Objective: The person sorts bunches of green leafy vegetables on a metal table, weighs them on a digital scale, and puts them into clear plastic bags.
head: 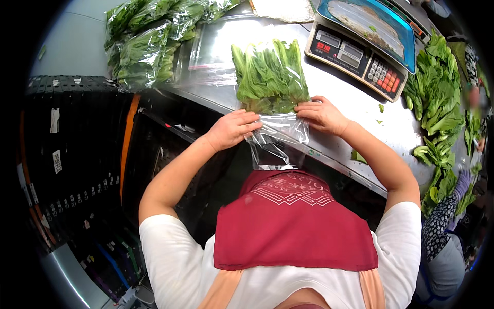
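In front of me, leafy greens (270,73) lie inside a clear plastic bag (276,143) on the metal table (347,112). The bag's loose end hangs over the table edge towards my red apron. My left hand (236,127) rests at the left side of the bag, just below the greens, its fingers on the plastic. On the opposite side, my right hand (322,116) has its fingertips on the bag near the lower right corner of the leaves. Whether either hand pinches the film is hard to tell.
Bagged greens (146,54) are piled at the upper left, near flat plastic bags (214,58). A digital scale (355,50) with a blue tray stands at the upper right. Loose greens (440,89) line the right side, by a co-worker's gloved hand (463,183). Black crates (77,154) are stacked left.
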The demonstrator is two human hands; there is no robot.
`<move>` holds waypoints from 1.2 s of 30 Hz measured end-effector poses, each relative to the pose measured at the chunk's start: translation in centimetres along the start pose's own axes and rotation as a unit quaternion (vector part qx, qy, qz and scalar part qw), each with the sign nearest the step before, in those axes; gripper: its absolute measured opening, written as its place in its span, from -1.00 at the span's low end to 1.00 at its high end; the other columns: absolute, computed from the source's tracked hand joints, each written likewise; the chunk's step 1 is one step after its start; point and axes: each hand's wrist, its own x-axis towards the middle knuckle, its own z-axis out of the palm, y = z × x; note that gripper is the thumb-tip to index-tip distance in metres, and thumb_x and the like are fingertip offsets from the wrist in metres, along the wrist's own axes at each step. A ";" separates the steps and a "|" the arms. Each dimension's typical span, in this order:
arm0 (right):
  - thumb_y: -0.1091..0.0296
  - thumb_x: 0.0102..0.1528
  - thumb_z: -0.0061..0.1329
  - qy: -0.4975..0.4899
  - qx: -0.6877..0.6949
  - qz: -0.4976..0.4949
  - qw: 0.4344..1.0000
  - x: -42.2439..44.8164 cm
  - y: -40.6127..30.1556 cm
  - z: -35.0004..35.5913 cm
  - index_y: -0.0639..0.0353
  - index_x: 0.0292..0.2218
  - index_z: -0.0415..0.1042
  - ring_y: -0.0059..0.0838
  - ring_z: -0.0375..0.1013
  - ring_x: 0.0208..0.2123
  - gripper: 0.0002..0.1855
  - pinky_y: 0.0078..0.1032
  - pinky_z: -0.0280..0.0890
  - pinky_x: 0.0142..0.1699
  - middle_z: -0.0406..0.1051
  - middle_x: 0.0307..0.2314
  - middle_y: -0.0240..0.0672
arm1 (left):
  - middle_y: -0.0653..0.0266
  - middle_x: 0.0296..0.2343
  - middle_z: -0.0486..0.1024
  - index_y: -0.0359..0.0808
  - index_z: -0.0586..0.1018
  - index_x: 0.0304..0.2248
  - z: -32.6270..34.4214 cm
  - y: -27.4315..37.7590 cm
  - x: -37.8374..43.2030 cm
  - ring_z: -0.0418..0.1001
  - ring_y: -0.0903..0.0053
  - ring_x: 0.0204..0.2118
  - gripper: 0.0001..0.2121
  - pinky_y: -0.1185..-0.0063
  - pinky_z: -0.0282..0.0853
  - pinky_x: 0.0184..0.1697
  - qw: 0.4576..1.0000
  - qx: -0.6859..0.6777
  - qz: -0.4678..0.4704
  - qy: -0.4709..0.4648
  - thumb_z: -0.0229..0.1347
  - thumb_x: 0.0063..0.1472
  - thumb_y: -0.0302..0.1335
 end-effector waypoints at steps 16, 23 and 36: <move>0.32 0.02 -0.14 0.255 0.560 0.258 0.744 3.9 -1.6 -5.6 0.23 -0.43 0.32 -0.60 0.31 -0.43 -0.84 -0.64 0.19 -0.27 0.35 -0.52 -0.36 | 0.32 -0.54 0.43 -0.35 0.42 -0.47 -3.5 -0.9 3.0 0.36 0.66 -0.48 -0.89 0.68 0.26 -0.34 0.731 -0.529 -0.275 0.332 -0.08 0.13 -0.49; 0.29 0.02 -0.11 0.349 0.483 0.408 0.692 8.4 4.2 -2.5 0.23 -0.56 0.34 -0.75 0.17 -0.76 -0.79 -0.79 0.04 -0.65 0.28 -0.75 -0.48 | 0.34 -0.65 0.38 -0.33 0.40 -0.57 -1.6 -7.0 5.9 0.30 0.68 -0.61 -0.83 0.70 0.22 -0.52 0.638 -0.555 -0.426 0.323 -0.06 0.11 -0.42; 0.45 -0.16 -0.01 0.383 -0.027 0.291 0.876 9.8 -2.4 -5.4 0.25 -0.26 0.26 -0.27 0.28 -0.32 -0.64 -0.43 0.15 -0.21 0.30 -0.38 -0.18 | 0.18 -0.41 0.37 -0.36 0.38 -0.37 -7.5 -4.2 6.5 0.33 0.39 -0.35 -0.79 0.52 0.24 -0.26 0.922 -0.095 -0.144 0.348 -0.02 -0.09 -0.66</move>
